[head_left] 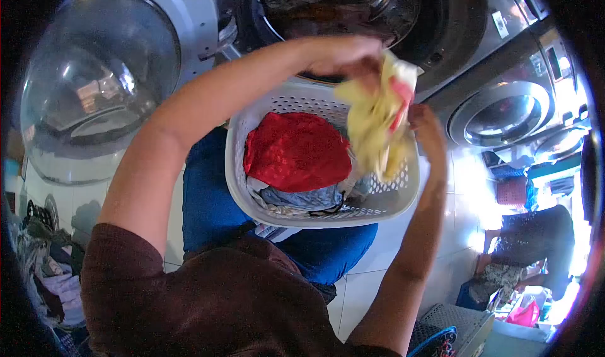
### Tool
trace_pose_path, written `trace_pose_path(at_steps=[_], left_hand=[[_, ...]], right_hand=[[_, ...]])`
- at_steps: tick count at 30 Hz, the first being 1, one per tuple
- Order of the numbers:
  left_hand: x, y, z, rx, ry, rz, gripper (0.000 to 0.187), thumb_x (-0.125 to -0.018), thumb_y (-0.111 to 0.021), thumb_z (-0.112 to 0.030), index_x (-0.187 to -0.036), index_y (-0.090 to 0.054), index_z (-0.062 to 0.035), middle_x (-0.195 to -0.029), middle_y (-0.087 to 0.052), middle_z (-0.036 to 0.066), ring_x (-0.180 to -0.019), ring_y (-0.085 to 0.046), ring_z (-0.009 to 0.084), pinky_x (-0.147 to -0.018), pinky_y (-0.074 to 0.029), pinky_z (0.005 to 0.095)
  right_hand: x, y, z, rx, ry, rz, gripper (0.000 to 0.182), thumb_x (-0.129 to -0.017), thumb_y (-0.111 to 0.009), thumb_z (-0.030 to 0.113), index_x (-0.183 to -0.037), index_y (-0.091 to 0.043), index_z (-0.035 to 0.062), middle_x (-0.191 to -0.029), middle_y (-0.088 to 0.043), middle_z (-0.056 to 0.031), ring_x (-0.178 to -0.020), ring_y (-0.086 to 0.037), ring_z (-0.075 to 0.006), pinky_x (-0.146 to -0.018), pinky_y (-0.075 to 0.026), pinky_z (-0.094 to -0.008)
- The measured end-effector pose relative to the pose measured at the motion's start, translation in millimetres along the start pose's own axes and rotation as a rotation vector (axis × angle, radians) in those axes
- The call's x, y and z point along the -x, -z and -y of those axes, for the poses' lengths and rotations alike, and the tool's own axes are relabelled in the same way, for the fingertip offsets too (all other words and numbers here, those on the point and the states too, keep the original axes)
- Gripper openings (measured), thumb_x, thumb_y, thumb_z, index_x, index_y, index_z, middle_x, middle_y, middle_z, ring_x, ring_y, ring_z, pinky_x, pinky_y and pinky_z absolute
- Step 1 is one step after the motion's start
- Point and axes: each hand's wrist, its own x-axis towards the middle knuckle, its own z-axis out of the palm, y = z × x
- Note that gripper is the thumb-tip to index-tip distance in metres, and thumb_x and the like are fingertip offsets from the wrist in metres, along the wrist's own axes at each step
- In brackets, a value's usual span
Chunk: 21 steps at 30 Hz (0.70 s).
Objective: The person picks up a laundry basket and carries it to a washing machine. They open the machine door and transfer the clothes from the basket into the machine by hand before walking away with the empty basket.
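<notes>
- The left hand (354, 56) is above the basket's far edge, right of its middle, its fingers closed on the top of the yellow cloth (368, 114).
- The right hand (428, 127) is by the basket's right edge, up against the pink-and-white side of the cloth; blur hides its fingertips, so I cannot tell how tightly they are closed, or whether they grip it.
- The yellow cloth hangs bunched from the left hand, over the far right corner of the basket (391, 209).
- The basket is white with pierced sides, and stands between the person's knees.
- In it, the red cloth (296, 152) lies heaped toward the left edge.
- The blue cloth (302, 198) is partly under the red one, along the near edge.
- Just past the far edge is the open drum (340, 13), with laundry inside.
- Its glass door (101, 86) is swung out to the left.
- Another washer (504, 111) stands to the right.
- Farther right is another person (532, 237) in a dark top.
</notes>
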Motion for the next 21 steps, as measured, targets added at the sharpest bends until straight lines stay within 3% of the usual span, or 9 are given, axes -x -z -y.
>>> trace_pose_path(at_steps=[4, 7, 8, 10, 11, 12, 14, 17, 21], left_hand=[[-20, 62, -42, -0.148, -0.416, -0.678, 0.032, -0.085, -0.042, -0.029, -0.095, -0.055, -0.002, -0.088, -0.059, 0.011, -0.078, -0.056, 0.0204, -0.074, -0.045, 0.035], [-21, 77, -55, -0.675, -0.745, -0.926, 0.037, -0.08, -0.053, -0.022, -0.11, -0.041, -0.0036, -0.108, -0.048, 0.013, -0.104, -0.045, 0.0249, -0.092, -0.033, 0.0359], [-17, 62, -32, -0.971, -0.664, -0.774, 0.033, -0.082, -0.051, -0.03, -0.094, -0.055, 0.0007, -0.085, -0.06, 0.011, -0.073, -0.057, 0.0189, -0.067, -0.047, 0.0331], [-4, 33, -5, -0.826, -0.337, -0.314, 0.049, -0.078, -0.06, -0.031, -0.111, -0.041, 0.001, -0.101, -0.054, 0.01, -0.083, -0.053, 0.0177, -0.069, -0.045, 0.0303], [6, 17, 21, -0.759, -0.141, -0.22, 0.063, -0.077, -0.061, -0.033, -0.121, -0.03, -0.0003, -0.101, -0.053, 0.01, -0.087, -0.052, 0.0186, -0.063, -0.046, 0.0291], [19, 8, 25, -0.802, 0.313, 0.031, 0.083, -0.074, -0.063, -0.035, -0.133, -0.013, -0.0052, -0.122, -0.044, 0.017, -0.101, -0.049, 0.0227, -0.075, -0.045, 0.032], [38, -1, 68, -1.18, 0.57, 0.141, 0.109, -0.064, -0.066, -0.051, -0.135, 0.002, -0.0015, -0.129, -0.035, 0.024, -0.117, -0.037, 0.0352, -0.098, -0.029, 0.0338], [38, -15, 53, -0.872, 0.661, 0.137, 0.071, -0.072, -0.061, -0.044, -0.124, -0.038, -0.002, -0.12, -0.048, 0.017, -0.106, -0.048, 0.0279, -0.093, -0.035, 0.0351], [14, 19, 34, -0.281, 0.052, -0.277, 0.034, -0.082, -0.05, -0.019, -0.113, -0.051, -0.0046, -0.103, -0.058, 0.005, -0.092, -0.052, 0.0137, -0.082, -0.042, 0.0342]], right_hand=[[-10, -101, -84, 0.18, -0.196, 0.363, 0.042, -0.071, -0.063, 0.037, -0.099, -0.056, 0.0053, -0.092, -0.06, -0.0156, -0.089, -0.056, -0.0278, -0.078, -0.042, -0.0352], [9, -178, -120, 0.427, 0.28, 0.136, 0.044, -0.073, -0.059, 0.039, -0.097, -0.055, 0.0026, -0.09, -0.06, -0.0135, -0.082, -0.058, -0.028, -0.07, -0.045, -0.0377], [12, -199, -134, 0.534, 0.412, 0.12, 0.042, -0.075, -0.057, 0.039, -0.097, -0.054, 0.0028, -0.09, -0.06, -0.0124, -0.078, -0.059, -0.0276, -0.067, -0.047, -0.0383], [12, -206, -118, 0.834, 0.121, 0.516, 0.043, -0.076, -0.055, 0.037, -0.103, -0.053, 0.0033, -0.097, -0.058, -0.0144, -0.086, -0.057, -0.0289, -0.074, -0.046, -0.0396], [0, -200, -107, 0.745, 0.162, 0.496, 0.042, -0.077, -0.053, 0.035, -0.104, -0.052, 0.0024, -0.098, -0.058, -0.0142, -0.091, -0.056, -0.027, -0.077, -0.045, -0.0382], [-10, -189, -90, 0.656, 0.196, 0.475, 0.041, -0.078, -0.051, 0.032, -0.106, -0.051, 0.0015, -0.1, -0.057, -0.0139, -0.096, -0.054, -0.0251, -0.08, -0.045, -0.0368], [0, -129, 1, -0.105, 0.054, 0.271, 0.035, -0.078, -0.048, 0.03, -0.092, -0.057, 0.0001, -0.1, -0.058, -0.0194, -0.096, -0.053, -0.035, -0.086, -0.041, -0.039], [-10, -84, 53, -0.707, 0.144, 0.169, 0.023, -0.082, -0.047, 0.019, -0.099, -0.052, 0.0045, -0.103, -0.056, -0.0139, -0.092, -0.055, -0.0273, -0.078, -0.044, -0.0357], [-6, -39, 90, -0.984, 0.164, 0.044, 0.022, -0.084, -0.05, 0.02, -0.102, -0.048, 0.0082, -0.097, -0.056, -0.0088, -0.087, -0.055, -0.017, -0.072, -0.044, -0.0287]])
